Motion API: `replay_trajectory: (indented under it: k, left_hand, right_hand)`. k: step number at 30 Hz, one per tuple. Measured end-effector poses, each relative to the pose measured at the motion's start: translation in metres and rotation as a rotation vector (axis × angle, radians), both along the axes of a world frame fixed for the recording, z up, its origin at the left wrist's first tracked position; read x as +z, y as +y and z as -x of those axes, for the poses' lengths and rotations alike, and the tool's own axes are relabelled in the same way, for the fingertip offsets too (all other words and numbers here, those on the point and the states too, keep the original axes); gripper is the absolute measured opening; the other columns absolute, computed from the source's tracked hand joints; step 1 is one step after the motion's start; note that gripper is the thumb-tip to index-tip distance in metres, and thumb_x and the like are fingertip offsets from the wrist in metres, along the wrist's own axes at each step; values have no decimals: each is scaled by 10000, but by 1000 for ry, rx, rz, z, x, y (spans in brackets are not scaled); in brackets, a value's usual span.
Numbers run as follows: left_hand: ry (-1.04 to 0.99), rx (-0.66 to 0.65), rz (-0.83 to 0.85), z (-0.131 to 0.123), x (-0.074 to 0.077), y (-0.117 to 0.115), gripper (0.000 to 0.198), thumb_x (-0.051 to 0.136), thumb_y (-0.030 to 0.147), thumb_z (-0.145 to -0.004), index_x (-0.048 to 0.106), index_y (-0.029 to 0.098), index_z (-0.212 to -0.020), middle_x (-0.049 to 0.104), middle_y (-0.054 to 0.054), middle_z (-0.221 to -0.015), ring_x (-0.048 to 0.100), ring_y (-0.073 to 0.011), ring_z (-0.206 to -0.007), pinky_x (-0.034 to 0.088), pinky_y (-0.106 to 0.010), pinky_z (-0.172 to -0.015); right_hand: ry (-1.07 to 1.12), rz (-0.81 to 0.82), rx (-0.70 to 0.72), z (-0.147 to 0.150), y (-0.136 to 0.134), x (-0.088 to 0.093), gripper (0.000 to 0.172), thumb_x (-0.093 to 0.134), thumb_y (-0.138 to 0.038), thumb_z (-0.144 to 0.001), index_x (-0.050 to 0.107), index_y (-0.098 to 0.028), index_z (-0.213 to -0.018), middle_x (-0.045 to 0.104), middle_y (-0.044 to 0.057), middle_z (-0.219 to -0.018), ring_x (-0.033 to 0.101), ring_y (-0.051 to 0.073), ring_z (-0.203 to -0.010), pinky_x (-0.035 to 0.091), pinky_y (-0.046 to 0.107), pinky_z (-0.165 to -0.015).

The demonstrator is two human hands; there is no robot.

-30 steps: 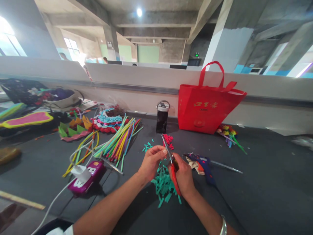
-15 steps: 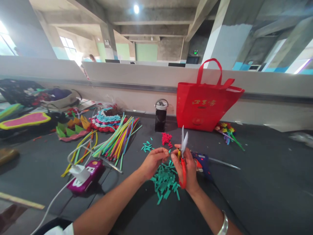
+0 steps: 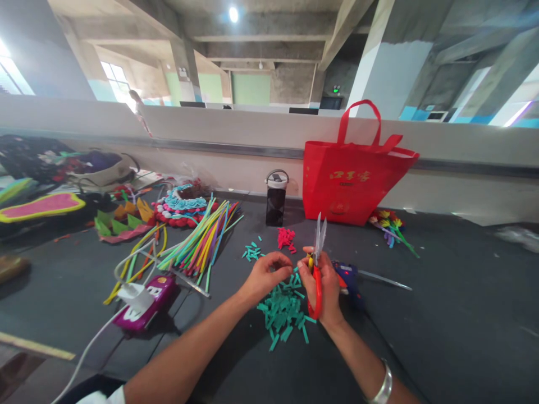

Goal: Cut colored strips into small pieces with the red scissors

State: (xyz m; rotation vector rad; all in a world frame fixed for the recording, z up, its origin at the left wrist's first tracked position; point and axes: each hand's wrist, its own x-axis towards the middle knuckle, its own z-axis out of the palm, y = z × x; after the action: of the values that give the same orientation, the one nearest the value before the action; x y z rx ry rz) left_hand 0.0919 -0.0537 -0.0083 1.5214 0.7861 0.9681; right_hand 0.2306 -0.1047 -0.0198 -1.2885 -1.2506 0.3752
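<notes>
My right hand (image 3: 323, 286) is closed around red-handled scissors (image 3: 318, 280), whose blades point up and stand slightly apart. A small yellow part shows beside the scissors' pivot. My left hand (image 3: 272, 275) hovers at the upper edge of a pile of short green strips (image 3: 283, 311), thumb and index finger curved with a gap between them. No piece can be made out in that gap. Behind the left hand lie a few small cut green pieces (image 3: 252, 251) and a little heap of red pieces (image 3: 286, 238).
A blue glue gun (image 3: 347, 275) lies right of my right hand. Farther back stand a dark bottle (image 3: 276, 202) and a red bag (image 3: 353, 185). Coloured pipe cleaners (image 3: 202, 238) and a purple power strip (image 3: 147, 306) with a white cable lie left. A person (image 3: 138, 109) is beyond the partition.
The small green piece at my left fingertips is no longer seen there, and those fingers have parted. The scissors have tilted slightly in my right hand. The background person shows more fully.
</notes>
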Motion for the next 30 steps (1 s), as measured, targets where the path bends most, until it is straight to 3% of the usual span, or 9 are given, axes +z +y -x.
replay_trajectory:
  k: [3,7,10,14,18,23,30]
  left_hand:
    - [99,35,-162,0,1,-1,30,672,198,-674,671,174,-657,594,-17,-644,497,-144,-634,363,-253,-624]
    - [151,33,-202,0,-1,-1,50,649,181,-679,671,173,-635,594,-12,-620,500,-142,-619,356,-251,-608]
    - [131,0,-127,1,-1,-1,60,659,204,-683,676,164,-642,607,-16,-624,510,-143,-626,359,-256,-617]
    - [-63,-15,131,2,0,0,116,722,259,-652,682,150,-659,603,-13,-619,493,-124,-597,356,-253,-613]
    - [-338,24,313,3,3,0,145,753,266,-646,682,149,-695,572,5,-624,455,-93,-581,338,-233,-606]
    - [-484,41,380,5,7,1,144,761,247,-645,666,152,-698,529,15,-601,441,-94,-585,337,-228,-612]
    - [-526,33,384,3,4,-1,143,753,239,-643,647,146,-672,521,22,-597,447,-92,-585,338,-234,-628]
  right_hand:
    - [-47,13,-3,0,0,-2,281,530,-274,-828,544,-194,-1098,611,-2,-811,585,130,-672,498,262,-679]
    - [-57,42,19,3,-1,-8,309,533,-250,-819,541,-203,-1124,609,-9,-815,580,124,-661,491,248,-659]
    - [11,20,-13,3,-1,-9,295,542,-285,-827,542,-202,-1110,600,-10,-806,572,122,-648,486,239,-624]
    - [86,25,-81,-2,1,-4,297,551,-341,-830,540,-184,-1082,598,-4,-784,566,124,-609,482,234,-569]
    - [-86,39,-80,-1,2,-7,278,530,-311,-837,559,-184,-1081,625,14,-822,607,146,-680,508,272,-685]
    - [-274,56,30,6,3,-23,363,502,-203,-798,537,-185,-1159,661,61,-984,639,183,-848,511,312,-785]
    - [-474,61,10,7,4,-31,457,500,-124,-739,527,-195,-1190,624,92,-1116,604,221,-1015,495,383,-886]
